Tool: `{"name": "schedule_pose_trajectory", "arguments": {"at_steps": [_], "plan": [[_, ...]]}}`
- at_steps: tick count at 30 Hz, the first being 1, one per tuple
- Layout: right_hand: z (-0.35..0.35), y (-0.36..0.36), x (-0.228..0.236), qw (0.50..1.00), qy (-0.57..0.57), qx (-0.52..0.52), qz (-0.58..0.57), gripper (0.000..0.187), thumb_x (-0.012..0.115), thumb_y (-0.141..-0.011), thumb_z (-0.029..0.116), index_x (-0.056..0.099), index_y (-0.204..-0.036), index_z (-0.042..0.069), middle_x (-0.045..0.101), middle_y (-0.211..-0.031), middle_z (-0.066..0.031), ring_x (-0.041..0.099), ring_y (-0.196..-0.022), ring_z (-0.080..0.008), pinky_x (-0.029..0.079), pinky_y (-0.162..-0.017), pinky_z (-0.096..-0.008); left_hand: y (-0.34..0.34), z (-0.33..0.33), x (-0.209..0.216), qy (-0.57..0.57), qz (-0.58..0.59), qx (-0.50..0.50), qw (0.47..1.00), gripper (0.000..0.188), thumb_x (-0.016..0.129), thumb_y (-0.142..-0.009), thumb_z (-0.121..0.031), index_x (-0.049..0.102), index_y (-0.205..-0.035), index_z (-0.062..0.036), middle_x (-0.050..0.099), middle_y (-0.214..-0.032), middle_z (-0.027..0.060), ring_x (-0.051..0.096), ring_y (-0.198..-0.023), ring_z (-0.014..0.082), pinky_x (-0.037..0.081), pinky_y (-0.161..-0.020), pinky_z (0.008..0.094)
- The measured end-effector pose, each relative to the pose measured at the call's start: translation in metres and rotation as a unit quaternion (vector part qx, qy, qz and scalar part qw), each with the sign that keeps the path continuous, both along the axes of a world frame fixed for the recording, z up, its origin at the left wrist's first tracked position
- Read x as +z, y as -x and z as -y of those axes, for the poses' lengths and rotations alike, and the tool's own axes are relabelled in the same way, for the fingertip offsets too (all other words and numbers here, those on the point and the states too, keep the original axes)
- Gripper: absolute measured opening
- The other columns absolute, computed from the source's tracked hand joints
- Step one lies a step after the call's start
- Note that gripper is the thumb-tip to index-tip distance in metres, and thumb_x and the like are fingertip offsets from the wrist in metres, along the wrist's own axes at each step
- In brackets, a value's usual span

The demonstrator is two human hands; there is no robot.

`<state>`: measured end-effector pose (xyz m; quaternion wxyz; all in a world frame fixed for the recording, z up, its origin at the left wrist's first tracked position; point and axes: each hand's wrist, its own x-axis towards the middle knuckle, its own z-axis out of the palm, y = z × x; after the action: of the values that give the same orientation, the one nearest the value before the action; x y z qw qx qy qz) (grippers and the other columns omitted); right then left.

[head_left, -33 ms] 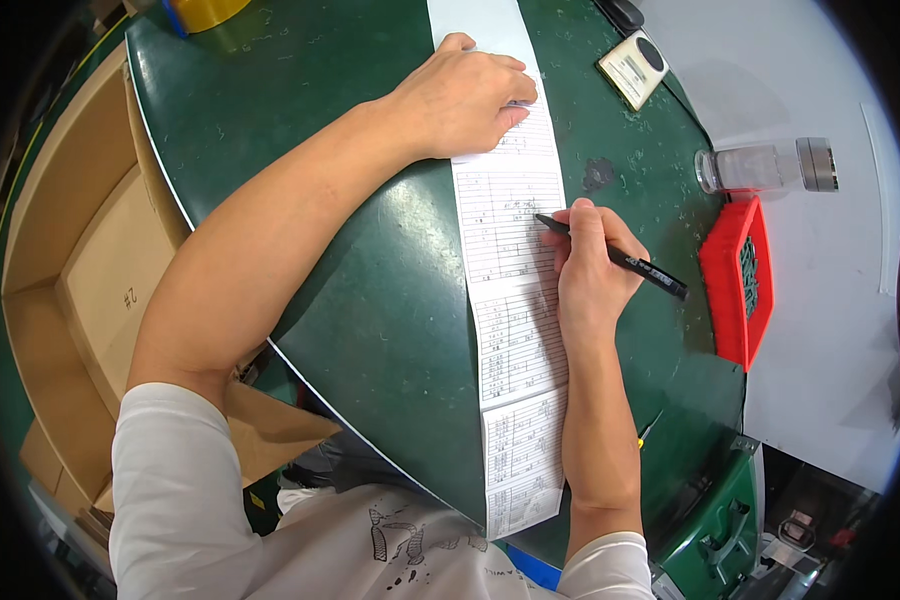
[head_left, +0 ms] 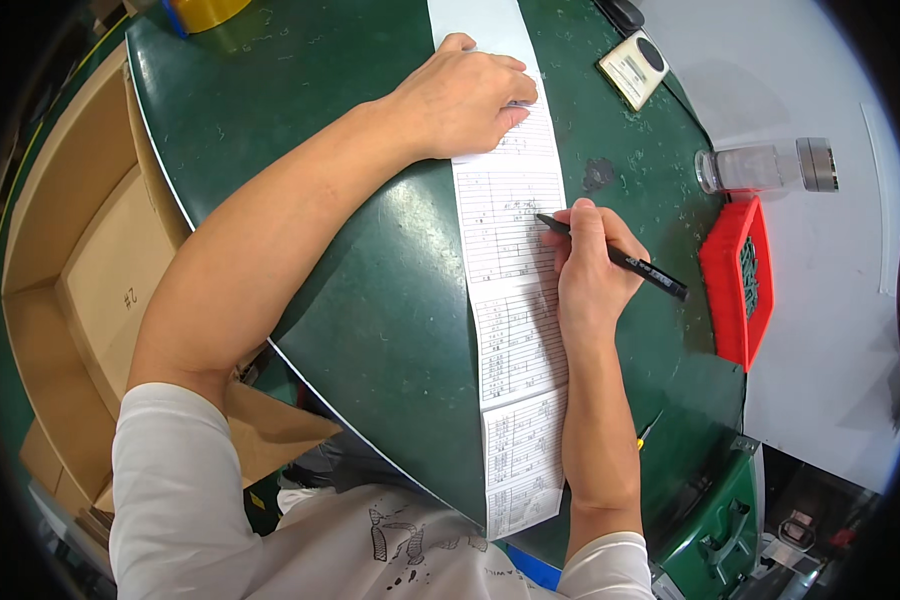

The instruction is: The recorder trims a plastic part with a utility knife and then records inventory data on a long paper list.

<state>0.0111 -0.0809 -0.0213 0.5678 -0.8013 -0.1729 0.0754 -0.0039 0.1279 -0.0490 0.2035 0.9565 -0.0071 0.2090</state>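
Note:
A long folded paper form (head_left: 515, 340) with ruled rows and handwriting runs across the green tabletop (head_left: 390, 270), its fold creases showing. My left hand (head_left: 475, 98) rests on the upper part of the form, fingers loosely bent and apart, thumb toward me; it grips nothing visible. In my right hand (head_left: 600, 255) is a black marker pen (head_left: 652, 274), pinched between thumb and fingers. Its tip touches or hovers just over a handwritten row in the middle of the form. The right wrist and forearm lie along the form's right edge.
Right of the form are a red bin (head_left: 735, 285) of small dark pieces, a lying clear bottle (head_left: 760, 168) and a small pale device (head_left: 632, 70). A large cardboard box (head_left: 100, 250) stands left of the table. Yellow tape (head_left: 210, 12) sits at the far left.

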Motion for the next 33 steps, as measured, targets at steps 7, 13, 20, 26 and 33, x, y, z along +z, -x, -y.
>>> {"name": "schedule_pose_trajectory", "arguments": {"at_steps": [7,13,20,26,33], "plan": [[-0.0006,0.0017,0.0051,0.998,-0.033,-0.021,-0.039,0.032,0.058,-0.094,0.016,0.065,-0.072,-0.006,0.058,-0.06,-0.0039,0.054,-0.053,-0.0085,0.041,-0.048,-0.0227,0.0001,-0.0002,-0.001,-0.002,0.006,0.0,1.0,0.023,0.063,-0.089,-0.016,0.068,-0.109,-0.0067,0.065,-0.121,0.0121,0.058,-0.117,0.0238,0.032,-0.107,0.0483],[-0.0006,0.0022,0.0027,0.999,-0.023,-0.026,-0.026,0.031,0.058,-0.094,0.016,0.066,-0.072,-0.006,0.059,-0.061,-0.0046,0.054,-0.053,-0.0085,0.039,-0.048,-0.0232,-0.0002,0.0004,-0.001,-0.009,0.006,0.002,1.0,0.023,0.063,-0.089,-0.016,0.068,-0.11,-0.007,0.065,-0.121,0.0125,0.058,-0.118,0.024,0.032,-0.107,0.0485],[0.001,0.0034,0.0045,0.998,-0.041,-0.015,-0.043,0.031,0.059,-0.094,0.016,0.066,-0.073,-0.006,0.059,-0.062,-0.0041,0.051,-0.052,-0.0076,0.038,-0.047,-0.0228,-0.0005,0.0002,0.0001,-0.004,0.007,-0.001,1.0,0.023,0.063,-0.089,-0.016,0.068,-0.11,-0.0065,0.065,-0.121,0.0129,0.058,-0.117,0.0239,0.032,-0.107,0.0478],[0.0011,0.004,0.004,0.997,-0.056,0.005,-0.047,0.031,0.059,-0.094,0.015,0.066,-0.073,-0.006,0.059,-0.063,-0.0036,0.051,-0.054,-0.008,0.04,-0.049,-0.022,0.0005,-0.0009,-0.0017,-0.005,0.018,0.0,1.0,0.024,0.063,-0.089,-0.016,0.068,-0.11,-0.0062,0.066,-0.12,0.0132,0.058,-0.117,0.0238,0.032,-0.108,0.0475],[0.0003,0.0016,-0.0001,1.0,-0.018,0.019,-0.003,0.029,0.06,-0.093,0.017,0.066,-0.075,-0.004,0.06,-0.063,-0.005,0.056,-0.052,-0.0092,0.036,-0.043,-0.0211,-0.0003,-0.0008,-0.0004,-0.011,0.014,-0.002,1.0,0.024,0.063,-0.089,-0.016,0.068,-0.11,-0.006,0.066,-0.12,0.0132,0.058,-0.119,0.0239,0.032,-0.107,0.048]]}}
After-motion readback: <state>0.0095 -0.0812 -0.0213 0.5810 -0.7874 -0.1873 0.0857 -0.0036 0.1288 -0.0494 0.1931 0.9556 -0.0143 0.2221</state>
